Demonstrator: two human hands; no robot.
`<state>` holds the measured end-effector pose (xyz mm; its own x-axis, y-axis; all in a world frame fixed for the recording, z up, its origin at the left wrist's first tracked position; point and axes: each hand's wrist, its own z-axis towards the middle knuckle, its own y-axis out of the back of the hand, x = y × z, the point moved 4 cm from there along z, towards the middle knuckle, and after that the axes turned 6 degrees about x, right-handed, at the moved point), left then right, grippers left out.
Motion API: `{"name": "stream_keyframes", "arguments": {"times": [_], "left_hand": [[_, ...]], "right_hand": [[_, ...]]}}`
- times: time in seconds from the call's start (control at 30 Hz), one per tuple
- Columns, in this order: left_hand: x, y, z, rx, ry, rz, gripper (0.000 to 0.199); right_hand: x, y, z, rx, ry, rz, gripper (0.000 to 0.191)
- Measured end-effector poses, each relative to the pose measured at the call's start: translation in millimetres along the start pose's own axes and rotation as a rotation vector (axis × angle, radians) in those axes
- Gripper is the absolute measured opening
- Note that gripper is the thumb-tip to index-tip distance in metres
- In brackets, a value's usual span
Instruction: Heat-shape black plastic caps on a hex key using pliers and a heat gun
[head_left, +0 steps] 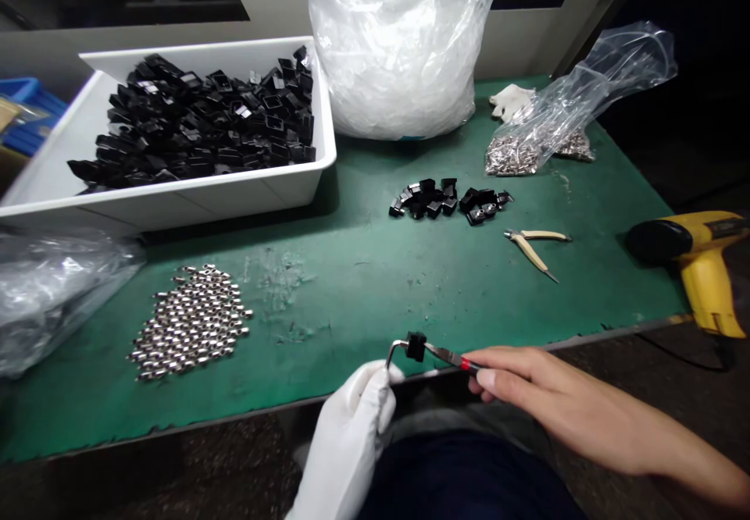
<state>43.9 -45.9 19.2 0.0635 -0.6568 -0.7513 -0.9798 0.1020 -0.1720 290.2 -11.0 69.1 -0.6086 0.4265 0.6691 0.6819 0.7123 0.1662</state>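
Observation:
My left hand (357,418), in a white glove, is closed around a bent metal rod (394,348). The rod's upper end meets a small black plastic piece (416,346) held just above the table's front edge. My bare right hand (527,383) grips pliers (454,358) with a red band on the dark handle. The pliers' jaws reach the piece from the right; whether they clamp it or poke into it I cannot tell. Beyond my hands lie a small pile of black plastic pieces (430,198) and cream-handled cutters (530,251).
A white bin (258,184) full of black pieces stands at back left. Small metal fittings (193,321) lie in rows in front of it. A large plastic bag (404,51) stands at the back, a bag of metal parts (516,153) right. A yellow heat gun (703,262) sits at the right edge.

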Motion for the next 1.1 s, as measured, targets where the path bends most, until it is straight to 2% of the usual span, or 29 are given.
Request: {"name": "stream_keyframes", "arguments": {"times": [0.17, 0.37, 0.6, 0.83, 0.97, 1.1], "left_hand": [[1.9, 2.4, 0.7, 0.002, -0.016, 0.108, 0.029], [-5.2, 6.3, -0.5, 0.013, -0.085, 0.341, 0.027], [-10.3, 5.8, 1.1, 0.038, -0.125, 0.436, 0.026], [-15.5, 1.5, 1.9, 0.096, -0.136, 0.514, 0.026], [-18.7, -1.7, 1.8, 0.128, -0.164, 0.538, 0.026], [-19.7, -3.7, 2.1, 0.129, -0.164, 0.511, 0.025]], "right_hand": [[4.0, -2.2, 6.8, 0.144, 0.087, 0.131, 0.052], [0.6, -2.8, 10.4, 0.17, 0.123, 0.128, 0.05], [-11.1, -9.7, 15.9, 0.276, 0.128, 0.261, 0.046], [-21.3, -14.1, 9.8, 0.189, 0.107, -0.014, 0.046], [-38.2, -11.1, 3.8, 0.14, 0.041, -0.006, 0.049], [-42.3, -8.3, -0.5, 0.132, 0.011, 0.038, 0.046]]}}
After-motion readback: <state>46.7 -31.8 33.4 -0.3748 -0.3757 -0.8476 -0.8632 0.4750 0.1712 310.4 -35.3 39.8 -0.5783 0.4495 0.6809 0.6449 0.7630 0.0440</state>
